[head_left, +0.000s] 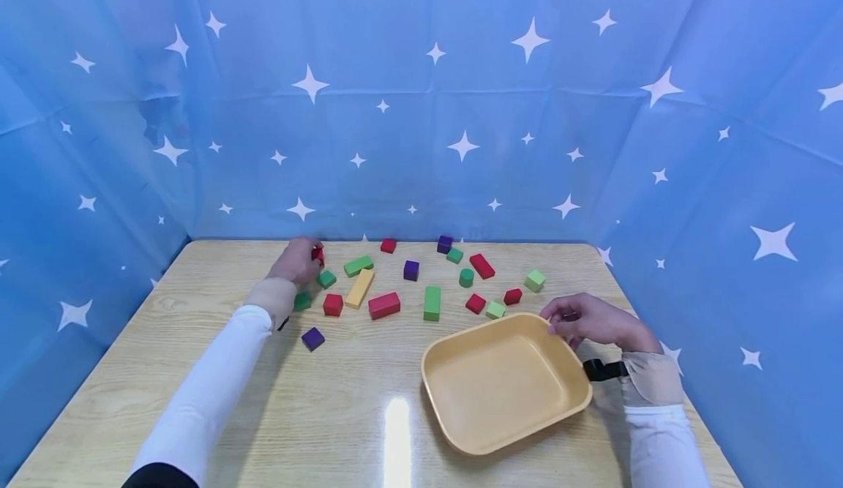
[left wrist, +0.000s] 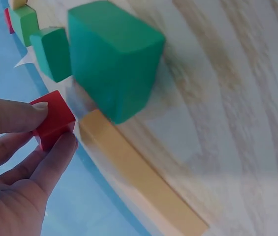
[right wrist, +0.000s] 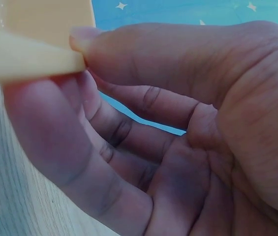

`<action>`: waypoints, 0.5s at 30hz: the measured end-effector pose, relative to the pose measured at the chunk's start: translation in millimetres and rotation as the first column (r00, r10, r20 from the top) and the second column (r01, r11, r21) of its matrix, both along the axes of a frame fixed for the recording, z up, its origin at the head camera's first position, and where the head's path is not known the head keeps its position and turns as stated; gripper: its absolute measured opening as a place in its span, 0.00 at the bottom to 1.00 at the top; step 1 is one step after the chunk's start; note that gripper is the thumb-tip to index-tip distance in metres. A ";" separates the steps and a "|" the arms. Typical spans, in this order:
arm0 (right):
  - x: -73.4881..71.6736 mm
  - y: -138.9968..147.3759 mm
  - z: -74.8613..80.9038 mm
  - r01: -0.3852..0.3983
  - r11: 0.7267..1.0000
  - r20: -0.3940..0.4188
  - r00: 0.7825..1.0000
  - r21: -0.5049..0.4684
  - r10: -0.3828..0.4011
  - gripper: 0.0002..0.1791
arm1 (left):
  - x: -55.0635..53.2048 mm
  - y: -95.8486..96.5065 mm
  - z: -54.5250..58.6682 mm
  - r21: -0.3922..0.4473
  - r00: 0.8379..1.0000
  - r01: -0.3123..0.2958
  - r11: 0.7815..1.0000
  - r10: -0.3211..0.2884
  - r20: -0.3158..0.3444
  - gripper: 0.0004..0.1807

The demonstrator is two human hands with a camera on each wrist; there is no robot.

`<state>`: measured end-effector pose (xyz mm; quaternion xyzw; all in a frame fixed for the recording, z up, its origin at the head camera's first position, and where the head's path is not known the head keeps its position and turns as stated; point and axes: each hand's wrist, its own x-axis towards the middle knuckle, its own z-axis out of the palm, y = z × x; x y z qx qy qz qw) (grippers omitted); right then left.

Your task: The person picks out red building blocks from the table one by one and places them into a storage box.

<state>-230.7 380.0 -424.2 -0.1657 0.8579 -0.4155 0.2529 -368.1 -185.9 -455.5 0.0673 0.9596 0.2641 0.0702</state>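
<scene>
At the back left of the table, my left hand (head_left: pixel 296 261) pinches a small red block (left wrist: pixel 56 115) between thumb and fingers. Near it in the head view lie a dark green block (head_left: pixel 326 279) and another green one (head_left: pixel 302 301), partly hidden by the wrist. The left wrist view shows a large-looking green block (left wrist: pixel 116 61) and a long yellow-orange block (left wrist: pixel 141 172) close by the fingers. My right hand (head_left: pixel 599 321) grips the far right rim of a yellow-orange plastic tray (head_left: pixel 507 382), thumb on one side of the rim (right wrist: pixel 35 61), fingers on the other.
Several red, green and purple blocks are scattered over the middle and back of the wooden table (head_left: pixel 342 415), among them a red brick (head_left: pixel 384 306) and a purple cube (head_left: pixel 312 339). A blue star-patterned curtain (head_left: pixel 408 107) borders the back and sides.
</scene>
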 end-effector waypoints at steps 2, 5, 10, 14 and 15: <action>0.4 -0.1 0.4 -0.002 1.000 -0.003 1.000 -0.003 0.002 0.16 | 1.2 -0.1 3.1 0.005 1.000 0.011 1.000 -0.011 -0.019 0.29; 0.8 0.0 0.1 -0.003 1.000 -0.007 1.000 -0.002 0.003 0.16 | 3.8 1.6 8.0 0.006 0.998 0.030 1.000 -0.030 -0.049 0.30; 1.5 -0.6 -0.3 0.002 1.000 0.005 1.000 -0.025 -0.002 0.16 | 7.8 8.7 15.9 -0.005 0.993 0.057 0.998 -0.058 -0.100 0.29; 2.1 -1.5 0.7 -0.005 0.999 0.002 1.000 -0.039 0.006 0.17 | 10.0 15.5 19.2 -0.016 0.985 0.093 0.996 -0.094 -0.146 0.26; 2.0 -1.5 0.9 -0.005 0.999 0.002 1.000 -0.040 0.005 0.17 | 10.8 17.0 19.5 -0.021 0.983 0.099 0.995 -0.101 -0.155 0.25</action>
